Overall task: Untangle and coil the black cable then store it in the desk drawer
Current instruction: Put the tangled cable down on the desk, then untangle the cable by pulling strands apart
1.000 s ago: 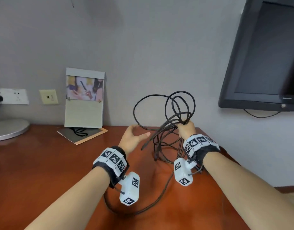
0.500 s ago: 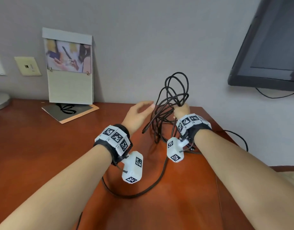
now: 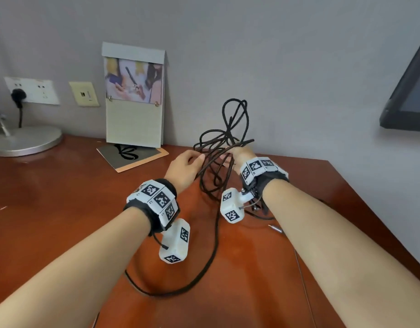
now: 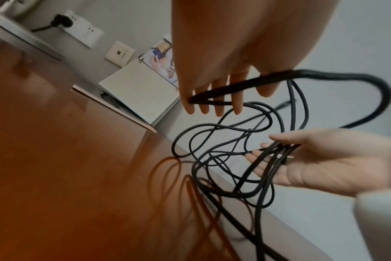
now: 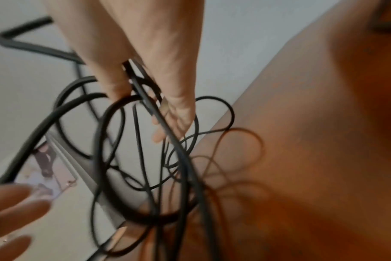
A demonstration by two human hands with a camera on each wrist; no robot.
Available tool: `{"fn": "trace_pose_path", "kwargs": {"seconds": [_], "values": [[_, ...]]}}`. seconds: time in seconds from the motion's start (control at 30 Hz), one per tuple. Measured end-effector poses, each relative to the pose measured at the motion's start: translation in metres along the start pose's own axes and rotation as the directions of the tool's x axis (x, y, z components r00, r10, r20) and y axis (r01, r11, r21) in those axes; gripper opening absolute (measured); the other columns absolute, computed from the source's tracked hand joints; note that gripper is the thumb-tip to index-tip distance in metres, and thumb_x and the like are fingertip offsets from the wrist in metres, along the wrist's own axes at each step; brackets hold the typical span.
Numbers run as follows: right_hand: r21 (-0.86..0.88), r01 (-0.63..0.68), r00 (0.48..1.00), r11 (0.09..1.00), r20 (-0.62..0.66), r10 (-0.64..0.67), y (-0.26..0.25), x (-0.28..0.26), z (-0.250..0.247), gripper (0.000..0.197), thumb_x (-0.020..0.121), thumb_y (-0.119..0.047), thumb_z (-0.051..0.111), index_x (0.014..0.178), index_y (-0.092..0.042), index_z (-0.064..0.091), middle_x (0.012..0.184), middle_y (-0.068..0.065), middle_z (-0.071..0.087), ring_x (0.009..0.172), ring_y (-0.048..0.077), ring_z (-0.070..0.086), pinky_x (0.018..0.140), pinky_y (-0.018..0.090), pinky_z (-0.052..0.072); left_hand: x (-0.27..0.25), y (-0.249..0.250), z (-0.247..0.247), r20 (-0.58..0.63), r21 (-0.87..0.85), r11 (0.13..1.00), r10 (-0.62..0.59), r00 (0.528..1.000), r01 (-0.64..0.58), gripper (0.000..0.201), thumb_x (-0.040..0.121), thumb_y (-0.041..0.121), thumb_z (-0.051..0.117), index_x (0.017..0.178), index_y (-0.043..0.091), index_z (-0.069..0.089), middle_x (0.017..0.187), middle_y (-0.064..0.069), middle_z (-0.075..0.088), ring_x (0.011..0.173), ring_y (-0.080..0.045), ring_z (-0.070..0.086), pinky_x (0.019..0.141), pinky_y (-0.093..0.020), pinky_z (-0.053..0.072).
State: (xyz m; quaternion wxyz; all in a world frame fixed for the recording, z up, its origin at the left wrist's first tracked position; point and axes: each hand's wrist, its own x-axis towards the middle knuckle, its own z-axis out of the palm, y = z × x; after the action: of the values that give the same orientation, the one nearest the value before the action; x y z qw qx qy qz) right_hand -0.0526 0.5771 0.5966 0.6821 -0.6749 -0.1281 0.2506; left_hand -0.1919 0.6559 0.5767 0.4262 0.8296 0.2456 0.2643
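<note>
The black cable (image 3: 225,142) is a loose tangle of loops held above the red-brown desk (image 3: 62,209), with one strand trailing down and curving across the desk toward me. My right hand (image 3: 239,153) pinches several strands between thumb and fingers (image 5: 114,84); the left wrist view shows that right hand (image 4: 324,162) with its palm turned up under the bundle. My left hand (image 3: 187,166) is beside the tangle on its left. Its fingers (image 4: 214,98) are straight and one thick strand of cable (image 4: 324,74) lies across them. No drawer is in view.
A standing photo card (image 3: 134,98) and a flat booklet (image 3: 133,157) sit at the back of the desk. A round lamp base (image 3: 26,140) is at the far left under wall sockets (image 3: 31,89). A monitor (image 3: 407,102) hangs at right, near the desk's right edge.
My left hand has moved right from open air until its fingers touch the strands. The right hand has kept hold of the bundle, and the loops above it have drawn narrower.
</note>
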Motion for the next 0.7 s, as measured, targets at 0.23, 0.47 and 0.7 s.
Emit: {"fn": "trace_pose_path", "kwargs": {"seconds": [0.23,0.47,0.7], "values": [[-0.282,-0.007,0.987,0.96,0.153,0.052,0.0,-0.024,-0.055,0.008,0.087,-0.019,0.065,0.087,-0.022,0.058,0.128,0.007,0.058,0.107,0.031,0.061,0.102,0.039,0.042,-0.004,0.011,0.009,-0.072,0.046,0.999,0.012,0.997,-0.009,0.031,0.098,0.022,0.045,0.115,0.003,0.063,0.121,-0.014,0.061,0.116,-0.026,0.053,0.089,-0.022,0.035],[-0.55,-0.107,0.991,0.828,-0.124,0.046,-0.002,-0.035,-0.105,0.015,0.091,-0.011,0.059,0.096,0.002,0.063,0.072,0.006,0.061,0.058,0.017,0.055,0.063,0.028,0.049,-0.02,0.038,0.03,-0.248,0.081,0.989,0.14,0.959,-0.123,0.04,0.095,0.041,0.047,0.111,0.006,0.059,0.119,-0.016,0.055,0.123,-0.029,0.039,0.101,-0.031,0.025],[-0.825,-0.17,0.98,0.54,-0.085,0.18,0.023,-0.076,-0.144,0.022,0.093,-0.013,0.05,0.078,-0.007,0.065,0.06,0.003,0.058,0.048,0.012,0.05,0.047,0.02,0.042,-0.057,0.067,0.063,-0.03,0.047,0.966,0.255,0.966,-0.254,0.024,0.086,0.038,0.063,0.098,0.018,0.059,0.107,0.001,0.049,0.116,-0.021,0.037,0.095,-0.026,0.029]]}}
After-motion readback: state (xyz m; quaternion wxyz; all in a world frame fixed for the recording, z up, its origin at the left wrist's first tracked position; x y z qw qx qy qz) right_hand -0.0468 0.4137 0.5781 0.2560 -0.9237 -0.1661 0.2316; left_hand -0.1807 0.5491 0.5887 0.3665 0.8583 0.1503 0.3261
